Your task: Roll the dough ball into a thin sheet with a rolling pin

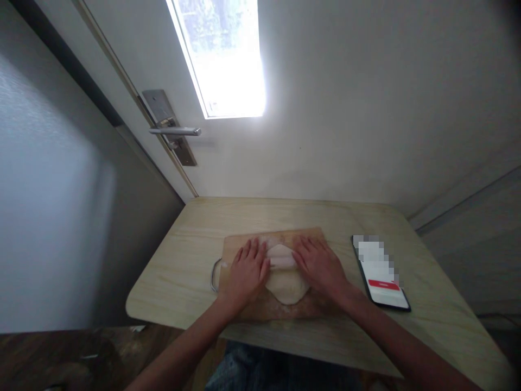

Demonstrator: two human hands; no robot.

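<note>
A flat round of pale dough (287,285) lies on a wooden cutting board (280,312) with a metal handle at its left end. A pale rolling pin (280,259) lies across the dough's far side. My left hand (247,270) rests palm down on the pin's left end, fingers stretched out. My right hand (319,264) lies the same way on the right end. Both hands press flat on the pin and cover its ends.
The board sits on a light wooden table (191,255) with rounded corners. A smartphone (380,274) with a lit screen lies right of the board. Behind the table is a white door with a metal lever handle (175,131) and a bright window (222,54).
</note>
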